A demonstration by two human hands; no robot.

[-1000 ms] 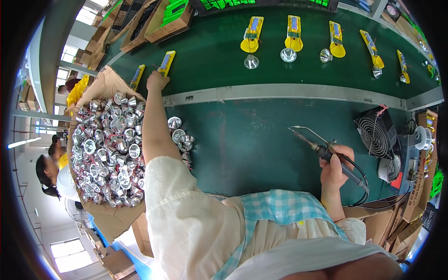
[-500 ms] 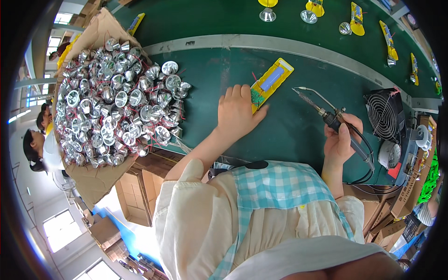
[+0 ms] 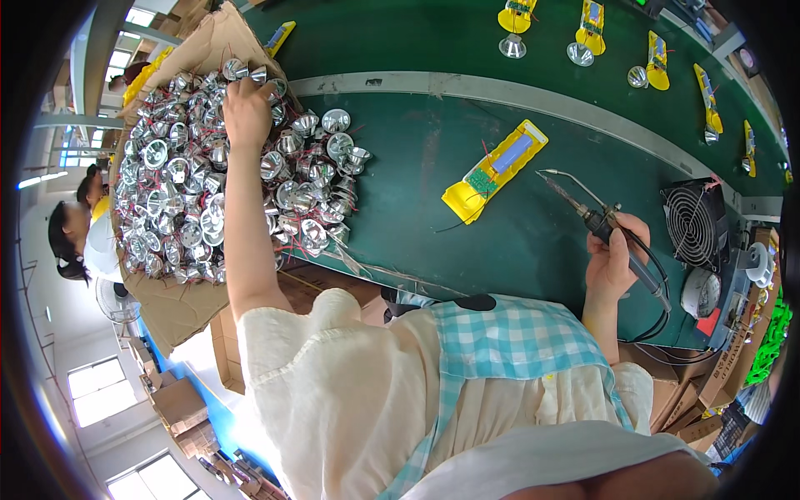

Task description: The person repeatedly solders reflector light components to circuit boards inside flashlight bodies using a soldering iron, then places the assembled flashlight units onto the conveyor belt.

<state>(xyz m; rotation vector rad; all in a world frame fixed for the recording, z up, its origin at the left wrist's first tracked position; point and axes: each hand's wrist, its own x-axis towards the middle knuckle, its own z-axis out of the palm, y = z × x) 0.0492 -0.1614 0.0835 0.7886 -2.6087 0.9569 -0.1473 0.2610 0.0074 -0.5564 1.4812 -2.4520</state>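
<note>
My left hand (image 3: 247, 115) reaches over the far part of a heap of silvery reflector cups (image 3: 200, 233) with thin red wires. Its fingers are bent down and closed among the cups; the tips and whatever they grip are hidden. My right hand (image 3: 615, 262) is wrapped round a soldering iron (image 3: 598, 223) with a thin curved metal tube beside its tip, pointing up and left. To the left of the iron's tip, a yellow plastic housing (image 3: 460, 202) lies tilted on the green bench, apart from both hands. It bears a bluish-purple battery (image 3: 512, 155) and a green circuit board (image 3: 481, 181).
The cups lie on an opened cardboard sheet (image 3: 179, 321) at left. A black fan (image 3: 696, 223) and a white spool (image 3: 759, 276) stand at right. Beyond a grey rail (image 3: 417, 82), several yellow housings (image 3: 591, 29) with cups lie in a row. Other people (image 3: 71, 237) are at far left.
My left hand has left the yellow housing and moved left to the heap of cups. The housing now lies free, its lower end uncovered. My right hand still holds the soldering iron.
</note>
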